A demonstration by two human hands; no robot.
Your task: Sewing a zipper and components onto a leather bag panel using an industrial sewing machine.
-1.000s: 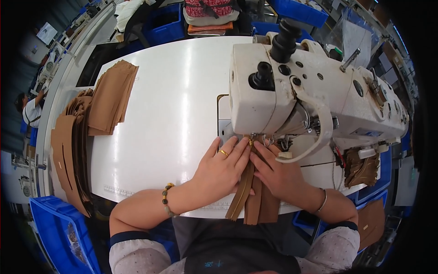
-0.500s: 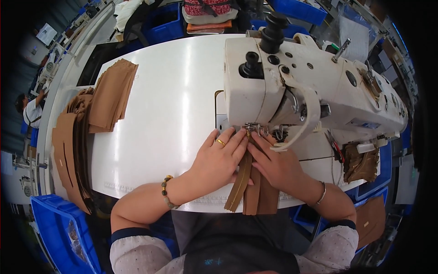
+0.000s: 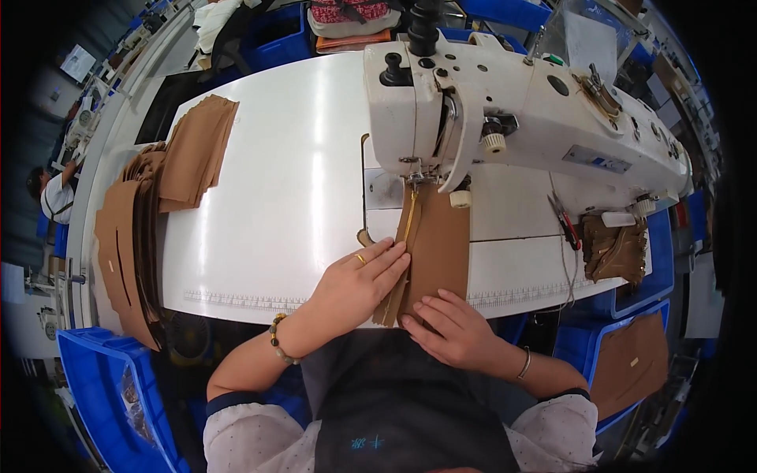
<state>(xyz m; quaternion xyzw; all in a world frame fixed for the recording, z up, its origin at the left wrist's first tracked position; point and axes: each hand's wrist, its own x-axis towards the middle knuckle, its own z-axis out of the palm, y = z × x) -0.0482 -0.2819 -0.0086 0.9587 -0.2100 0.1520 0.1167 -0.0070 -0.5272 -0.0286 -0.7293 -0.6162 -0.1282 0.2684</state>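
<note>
Left hand (image 3: pixel 355 280) lies flat on the zipper (image 3: pixel 411 217), fingers extended toward two o'clock. Right hand (image 3: pixel 457 335), half-curled, touches the brown cloth's (image 3: pixel 441 252) six-o'clock edge; grip indeterminable.

Brown fabric (image 3: pixel 441 252) lies flat; gold-toothed zipper (image 3: pixel 411 217) lines its left side

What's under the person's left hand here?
The fingers of the left hand lie over the brown zipper tape, which shows above and below them. The stretch directly beneath the fingers is covered, as is whatever lies under the palm; the thumb is hidden too.
</note>
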